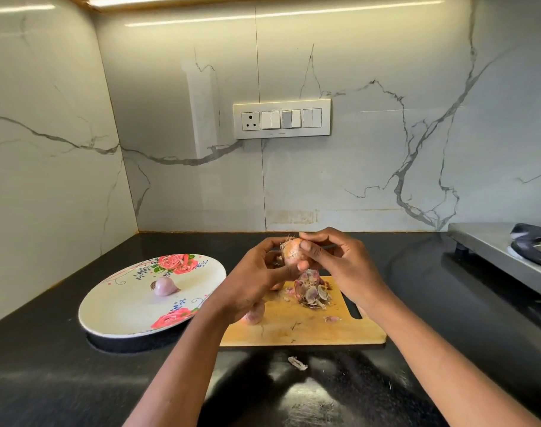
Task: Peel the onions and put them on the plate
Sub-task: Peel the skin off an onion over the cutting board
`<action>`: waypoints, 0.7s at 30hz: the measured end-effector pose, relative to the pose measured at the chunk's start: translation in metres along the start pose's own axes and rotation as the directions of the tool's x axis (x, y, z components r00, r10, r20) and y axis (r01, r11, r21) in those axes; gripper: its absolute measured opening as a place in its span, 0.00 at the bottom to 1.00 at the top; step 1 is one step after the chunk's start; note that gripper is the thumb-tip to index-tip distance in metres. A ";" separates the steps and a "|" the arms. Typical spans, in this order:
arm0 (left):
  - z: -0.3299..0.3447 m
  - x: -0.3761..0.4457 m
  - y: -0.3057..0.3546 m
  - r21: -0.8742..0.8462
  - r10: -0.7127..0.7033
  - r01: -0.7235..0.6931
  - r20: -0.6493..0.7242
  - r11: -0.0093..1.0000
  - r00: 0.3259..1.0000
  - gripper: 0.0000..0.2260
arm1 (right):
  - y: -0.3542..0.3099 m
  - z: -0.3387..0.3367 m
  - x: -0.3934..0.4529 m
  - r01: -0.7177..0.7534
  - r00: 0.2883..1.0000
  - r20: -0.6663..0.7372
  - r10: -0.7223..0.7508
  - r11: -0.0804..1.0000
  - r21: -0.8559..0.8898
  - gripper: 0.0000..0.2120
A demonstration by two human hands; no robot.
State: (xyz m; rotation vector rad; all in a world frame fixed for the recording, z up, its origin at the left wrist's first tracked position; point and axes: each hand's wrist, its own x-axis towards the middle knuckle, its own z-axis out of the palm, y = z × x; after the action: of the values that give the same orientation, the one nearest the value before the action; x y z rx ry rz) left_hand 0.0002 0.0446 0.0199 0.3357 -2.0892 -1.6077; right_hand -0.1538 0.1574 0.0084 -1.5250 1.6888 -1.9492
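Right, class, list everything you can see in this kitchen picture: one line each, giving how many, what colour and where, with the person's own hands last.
Plate: one, white with red roses, on the counter at left.
Peeled onion: one, pale purple, lying on the plate.
Chopping board: one, light wood, on the counter beside the plate.
Onion skins: one heap, purple and tan, on the board.
Onion on board: one, pinkish, partly hidden under the left wrist.
Skin scrap: one, pale, on the counter in front of the board.
Counter: one, black.
Switch panel: one, white, on the marble wall.
Stove: one, steel, far right.
Held onion: one, orange-tan, above the board.
Left hand: grips the held onion.
Right hand: pinches its skin.
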 end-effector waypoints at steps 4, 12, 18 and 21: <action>0.000 0.000 -0.001 0.030 0.024 -0.024 -0.008 0.999 1.000 0.27 | -0.001 0.001 0.000 -0.021 0.999 -0.024 0.023 0.997 0.077 0.12; -0.004 0.001 0.001 -0.086 0.001 -0.006 -0.067 0.996 0.998 0.19 | -0.009 -0.005 0.000 -0.137 0.981 0.156 0.113 0.979 0.150 0.11; -0.003 0.000 0.002 -0.248 -0.018 -0.006 -0.093 0.969 0.995 0.24 | -0.009 0.002 -0.004 -0.051 0.993 0.111 0.041 0.995 0.087 0.19; -0.003 -0.001 0.003 -0.264 -0.018 -0.008 -0.095 0.965 0.995 0.23 | -0.006 0.006 -0.004 0.010 1.000 0.021 -0.011 0.999 0.042 0.16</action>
State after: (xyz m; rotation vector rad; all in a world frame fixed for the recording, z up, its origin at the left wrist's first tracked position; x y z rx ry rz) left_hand 0.0025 0.0437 0.0233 0.3202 -1.7760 -1.8085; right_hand -0.1443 0.1587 0.0100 -1.5369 1.6246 -1.9540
